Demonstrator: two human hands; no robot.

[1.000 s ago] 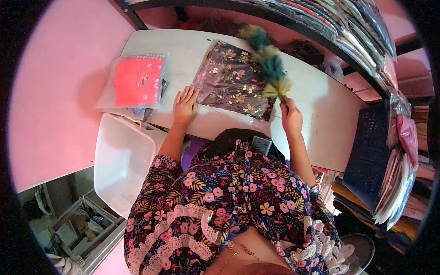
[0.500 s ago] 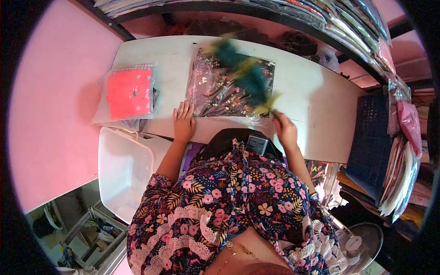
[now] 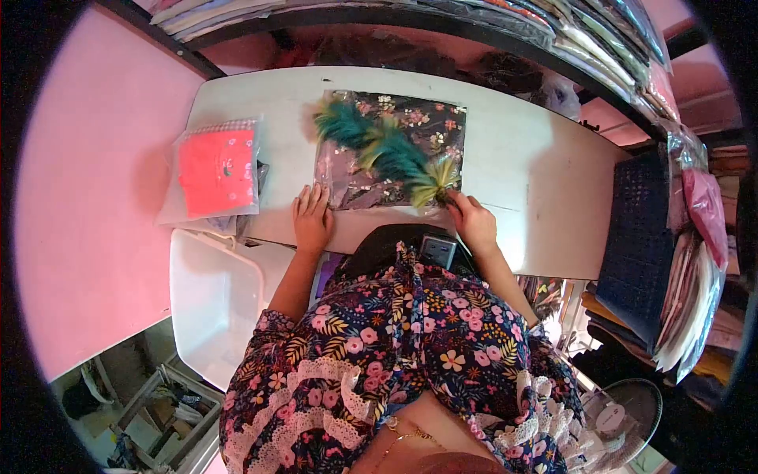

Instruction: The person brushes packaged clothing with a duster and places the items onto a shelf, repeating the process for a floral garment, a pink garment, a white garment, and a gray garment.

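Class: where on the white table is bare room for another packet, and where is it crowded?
Widest: table right of the floral packet. Narrow strip between it and the red packet. Crowded: near edge, by the left hand, right hand, duster.

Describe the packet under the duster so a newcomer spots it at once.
On the white table, look just beyond the left hand and right hand. There lies a flat clear-wrapped packet of dark flowered cloth, with the teal and yellow feather duster across it. Unlike the bright red packet further left, it is dark and patterned.
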